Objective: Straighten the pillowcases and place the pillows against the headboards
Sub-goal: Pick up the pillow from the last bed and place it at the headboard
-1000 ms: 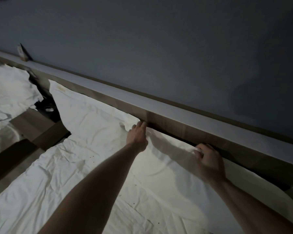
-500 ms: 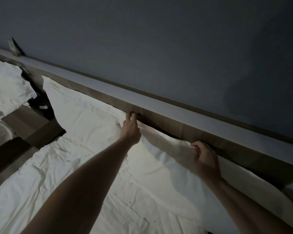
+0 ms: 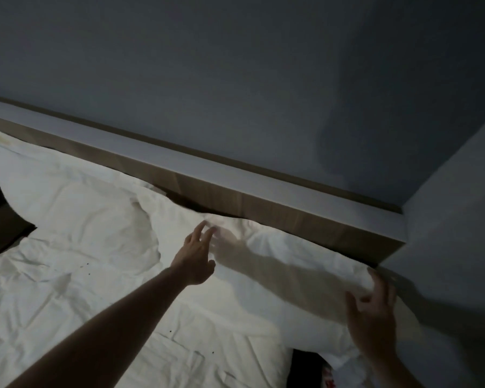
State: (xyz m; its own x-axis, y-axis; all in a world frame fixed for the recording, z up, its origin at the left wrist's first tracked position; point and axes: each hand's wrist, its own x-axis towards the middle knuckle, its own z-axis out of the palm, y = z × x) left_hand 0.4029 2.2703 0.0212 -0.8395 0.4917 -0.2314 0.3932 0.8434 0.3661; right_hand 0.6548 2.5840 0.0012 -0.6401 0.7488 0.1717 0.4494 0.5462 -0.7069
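Our left fingers (image 3: pixel 205 232) are spread and loose, tips just at the top edge of the right pillow (image 3: pixel 263 261), gripping nothing. Our left hand (image 3: pixel 193 257) hovers over the seam where this pillow meets the left pillow (image 3: pixel 67 197). Our right fingers (image 3: pixel 378 287) are splayed too, holding nothing; whether they touch the cloth we cannot tell, for they are blurred. Our right hand (image 3: pixel 373 323) sits at the pillow's far right end, close to the side wall (image 3: pixel 445 247).

Both pillows lie along the wooden headboard (image 3: pixel 235 200), upper edges leaning on it, above the rumpled sheet (image 3: pixel 67 303). A dark gap shows between the headboard and the dip where the two pillows meet.

As we judge it, the placing is near done, and the risks are small ones. With no hand holding, the right pillow may slump forward off the headboard. A push at the middle could send cloth down into that gap. The right corner, crowded by the wall, may stay bunched if we smooth only the centre.
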